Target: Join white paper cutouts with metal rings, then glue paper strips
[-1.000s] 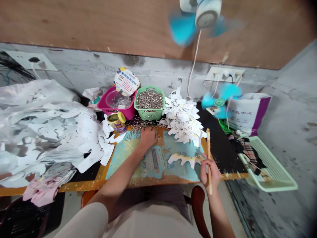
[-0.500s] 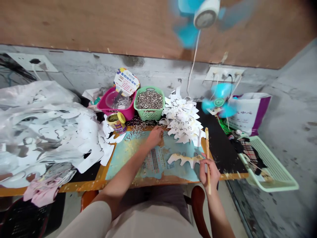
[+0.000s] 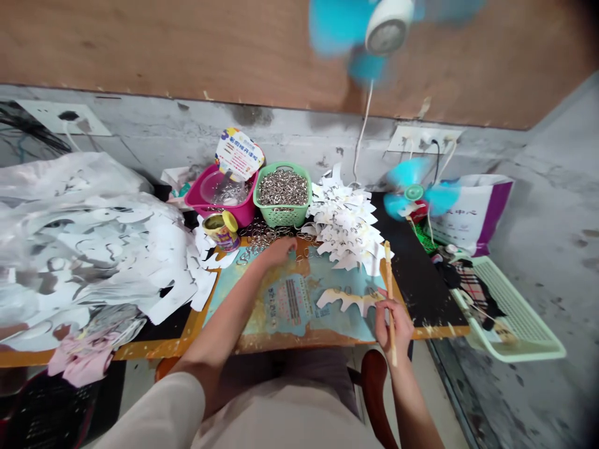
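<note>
Metal split rings point(image 3: 266, 240) lie scattered along the far edge of the printed mat point(image 3: 285, 305), right where the left hand point(image 3: 279, 252) is resting. That arm's stretched out across the mat, fingers curled down at the rings, though I can't tell if they're pinching one. Seems handy having them spread there rather than in the green plastic basket point(image 3: 282, 216) of rings just beyond. The right hand point(image 3: 394, 327) sits near the worktop's point(image 3: 423, 293) edge, clenched around an upright wooden stick point(image 3: 388, 280), close to a paper cut-out point(image 3: 344, 300) with rings on it. More ringed cut-outs point(image 3: 346, 224) are piled on the far right.
</note>
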Demonstrator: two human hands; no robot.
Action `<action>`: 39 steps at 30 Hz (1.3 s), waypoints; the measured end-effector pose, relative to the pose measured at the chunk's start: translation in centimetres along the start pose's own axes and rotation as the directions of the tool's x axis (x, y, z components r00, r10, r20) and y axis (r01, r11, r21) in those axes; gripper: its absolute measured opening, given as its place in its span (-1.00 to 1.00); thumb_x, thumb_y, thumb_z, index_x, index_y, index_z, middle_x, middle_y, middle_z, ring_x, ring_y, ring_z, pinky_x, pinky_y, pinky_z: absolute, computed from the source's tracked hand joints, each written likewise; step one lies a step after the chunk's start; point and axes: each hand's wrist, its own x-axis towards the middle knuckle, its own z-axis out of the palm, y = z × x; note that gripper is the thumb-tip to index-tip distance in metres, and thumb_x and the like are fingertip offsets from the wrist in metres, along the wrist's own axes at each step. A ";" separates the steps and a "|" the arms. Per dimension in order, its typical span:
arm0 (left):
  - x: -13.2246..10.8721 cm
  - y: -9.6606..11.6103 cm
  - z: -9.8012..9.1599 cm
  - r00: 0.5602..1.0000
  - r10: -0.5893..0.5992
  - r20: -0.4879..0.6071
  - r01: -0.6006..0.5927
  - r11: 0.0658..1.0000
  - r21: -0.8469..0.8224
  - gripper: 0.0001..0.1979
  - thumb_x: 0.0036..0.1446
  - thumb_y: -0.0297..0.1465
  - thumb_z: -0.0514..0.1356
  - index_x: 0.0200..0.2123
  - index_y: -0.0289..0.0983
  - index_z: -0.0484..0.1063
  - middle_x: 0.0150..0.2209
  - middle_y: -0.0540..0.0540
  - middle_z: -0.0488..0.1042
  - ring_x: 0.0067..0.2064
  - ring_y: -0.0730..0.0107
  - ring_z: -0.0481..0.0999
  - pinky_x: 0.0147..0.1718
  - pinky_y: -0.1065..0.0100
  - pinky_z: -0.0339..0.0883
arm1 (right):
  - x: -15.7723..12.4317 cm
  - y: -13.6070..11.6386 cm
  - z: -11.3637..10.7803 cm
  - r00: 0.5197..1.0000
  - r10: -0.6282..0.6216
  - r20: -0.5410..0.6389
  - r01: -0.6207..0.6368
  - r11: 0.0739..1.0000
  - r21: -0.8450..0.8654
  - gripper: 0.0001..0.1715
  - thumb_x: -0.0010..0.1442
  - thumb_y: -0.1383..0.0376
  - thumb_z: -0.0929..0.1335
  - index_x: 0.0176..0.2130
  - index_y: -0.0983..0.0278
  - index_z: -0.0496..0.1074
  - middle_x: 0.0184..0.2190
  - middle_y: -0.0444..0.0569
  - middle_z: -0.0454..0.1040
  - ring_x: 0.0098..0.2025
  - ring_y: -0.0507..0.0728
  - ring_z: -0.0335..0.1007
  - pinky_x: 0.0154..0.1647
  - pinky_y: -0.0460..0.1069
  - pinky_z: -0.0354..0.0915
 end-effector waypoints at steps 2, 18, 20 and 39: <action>-0.5 0.1 -0.2 1.000 -0.012 -0.025 0.013 0.999 0.040 -0.78 0.28 -0.29 0.21 -0.11 -0.32 0.43 -0.12 -0.10 0.46 -0.20 0.35 0.49 -0.20 0.22 0.44 | 0.0 0.0 0.1 1.000 -0.004 -0.002 0.004 1.000 0.004 -0.89 0.24 0.42 0.32 -0.28 0.23 0.41 -0.07 0.10 0.58 -0.07 0.24 0.57 -0.09 0.09 0.46; 1.2 9.4 5.0 0.981 0.174 0.082 -0.171 0.984 -0.040 -0.91 0.16 -0.47 0.26 -0.28 -0.30 0.59 -0.07 -0.13 0.48 -0.22 0.40 0.53 -0.15 0.34 0.45 | 0.0 0.4 0.1 1.000 0.004 -0.007 -0.004 1.000 0.000 -0.89 0.26 0.42 0.31 -0.28 0.23 0.40 -0.07 0.11 0.58 -0.06 0.23 0.57 -0.06 0.09 0.45; 1.6 11.4 7.6 0.956 0.249 0.158 -0.242 0.968 -0.063 -0.87 0.20 -0.42 0.27 -0.19 -0.32 0.53 -0.03 -0.14 0.48 -0.13 0.34 0.52 -0.11 0.23 0.47 | 0.0 0.3 0.2 1.000 -0.005 -0.003 0.005 1.000 -0.004 -0.89 0.26 0.42 0.31 -0.29 0.23 0.40 -0.06 0.11 0.58 -0.08 0.22 0.57 -0.07 0.08 0.45; 2.5 14.3 13.8 0.854 0.495 0.162 -0.516 0.846 0.136 -0.76 0.35 -0.41 0.09 0.03 -0.22 0.44 0.15 -0.18 0.40 0.15 0.18 0.40 0.14 0.06 0.31 | -0.1 0.8 -0.2 1.000 0.001 0.000 -0.001 1.000 -0.018 -0.89 0.28 0.42 0.29 -0.28 0.24 0.38 -0.12 0.11 0.57 -0.04 0.21 0.54 -0.05 0.07 0.43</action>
